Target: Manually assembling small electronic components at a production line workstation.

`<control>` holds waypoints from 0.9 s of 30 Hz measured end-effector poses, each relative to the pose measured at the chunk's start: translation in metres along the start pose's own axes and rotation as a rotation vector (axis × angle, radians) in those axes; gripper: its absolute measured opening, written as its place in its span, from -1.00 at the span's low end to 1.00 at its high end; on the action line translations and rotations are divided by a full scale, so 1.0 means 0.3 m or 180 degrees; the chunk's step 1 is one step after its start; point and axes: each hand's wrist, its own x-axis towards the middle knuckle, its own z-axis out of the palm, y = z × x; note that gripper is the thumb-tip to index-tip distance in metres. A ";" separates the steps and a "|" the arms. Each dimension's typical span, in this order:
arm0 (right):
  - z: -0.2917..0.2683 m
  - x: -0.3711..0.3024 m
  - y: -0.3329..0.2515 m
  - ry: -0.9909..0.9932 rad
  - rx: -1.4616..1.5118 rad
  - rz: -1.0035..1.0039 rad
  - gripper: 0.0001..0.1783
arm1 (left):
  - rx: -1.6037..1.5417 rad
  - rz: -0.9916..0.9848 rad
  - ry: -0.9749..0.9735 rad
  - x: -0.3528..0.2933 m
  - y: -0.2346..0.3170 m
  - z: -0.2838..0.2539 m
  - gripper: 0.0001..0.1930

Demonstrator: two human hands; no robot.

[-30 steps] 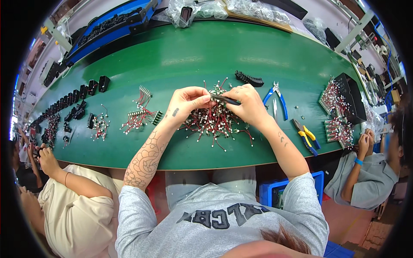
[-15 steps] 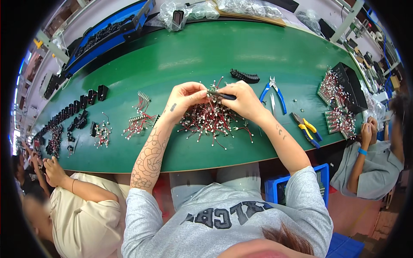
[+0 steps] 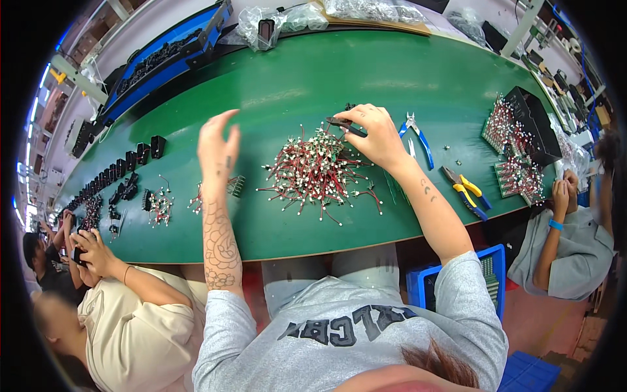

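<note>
My left hand (image 3: 218, 145) is raised left of the pile, slightly blurred, with thumb and fingers apart and nothing visible in it. Partly behind its forearm lies a small group of wired parts (image 3: 234, 186). In my right hand (image 3: 373, 134) is a slim black hand tool (image 3: 354, 130), held at the far right edge of the pile; the fingers hide part of it, so its exact kind is unclear. The large pile (image 3: 313, 166) consists of small green-and-white parts with red and black wires. A black ridged strip (image 3: 350, 106) is mostly hidden behind my right hand.
To the right lie blue-handled pliers (image 3: 423, 144), yellow-and-blue pliers (image 3: 465, 189) and wired boards (image 3: 516, 179) by a black box (image 3: 532, 124). Black housings (image 3: 124, 163) line the left. Co-workers sit on both sides. A blue crate (image 3: 411, 287) stands below the table edge.
My left hand has left the pile and swung left, its fingers opening. My right hand has shifted slightly right and away, still holding the black tool. The left co-worker's hands have risen with a black piece.
</note>
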 end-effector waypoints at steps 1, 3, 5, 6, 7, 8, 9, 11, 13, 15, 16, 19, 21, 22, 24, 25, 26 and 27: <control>-0.004 0.005 -0.004 0.0003 0.0010 -0.0027 -0.63 | 0.0022 -0.0006 -0.0002 -0.019 -0.065 -0.013 -0.74; -0.007 0.009 -0.014 -0.0001 0.0033 -0.0077 -0.63 | 0.1703 -0.0764 -0.0163 -0.061 -0.160 -0.030 -0.68; -0.004 0.007 -0.018 0.0003 0.0062 -0.0092 -0.64 | 0.1306 -0.1092 -0.0452 -0.057 -0.156 -0.048 -0.66; -0.011 0.005 -0.017 0.0017 0.0047 -0.0099 -0.64 | 0.0858 -0.1398 -0.0722 -0.043 -0.143 -0.052 -0.65; -0.014 0.003 -0.019 0.0031 0.0030 -0.0106 -0.64 | 0.0399 -0.1697 -0.0984 -0.031 -0.130 -0.054 -0.64; -0.012 0.004 -0.024 0.0046 0.0008 -0.0113 -0.65 | -0.0073 -0.1986 -0.1239 -0.024 -0.124 -0.055 -0.62; -0.011 0.008 -0.027 0.0039 0.0011 -0.0135 -0.65 | -0.0074 -0.2000 -0.1220 -0.023 -0.121 -0.048 -0.62; -0.007 0.013 -0.034 0.0176 0.0184 -0.0128 -0.65 | -0.0709 -0.1779 -0.0960 -0.025 -0.120 -0.029 -0.63; -0.008 0.018 -0.043 0.0315 0.0351 -0.0120 -0.66 | -0.1336 -0.1530 -0.0688 -0.029 -0.111 -0.010 -0.64; -0.016 0.003 -0.044 0.0244 0.0596 0.0112 -0.66 | -0.2789 -0.1914 -0.0633 0.003 0.039 -0.008 -0.63; -0.018 0.003 -0.059 0.0166 0.0883 0.0303 -0.66 | -0.2796 -0.1913 -0.0612 -0.009 0.089 0.013 -0.63; -0.019 0.001 -0.097 -0.0024 0.1434 0.0665 -0.65 | -0.4353 -0.1894 -0.1421 -0.038 0.183 0.045 -0.58; -0.012 -0.004 -0.115 -0.0029 0.0952 0.0275 -0.63 | -0.4586 -0.1914 -0.1715 -0.053 0.220 0.045 -0.56; -0.010 -0.007 -0.117 -0.0031 0.0712 0.0085 -0.62 | -0.4438 -0.1852 -0.1753 -0.060 0.241 0.046 -0.58; -0.009 -0.011 -0.115 -0.0049 0.0464 -0.0110 -0.61 | -0.4305 -0.1796 -0.1778 -0.077 0.268 0.056 -0.59; -0.006 -0.013 -0.115 -0.0080 0.0398 -0.0076 -0.61 | -0.4127 -0.1664 -0.1677 -0.088 0.276 0.062 -0.60; -0.003 -0.014 -0.114 -0.0112 0.0333 -0.0042 -0.62 | -0.3947 -0.1536 -0.1575 -0.098 0.283 0.069 -0.61; 0.001 -0.015 -0.113 -0.0142 0.0270 -0.0009 -0.62 | -0.3763 -0.1410 -0.1473 -0.107 0.289 0.076 -0.62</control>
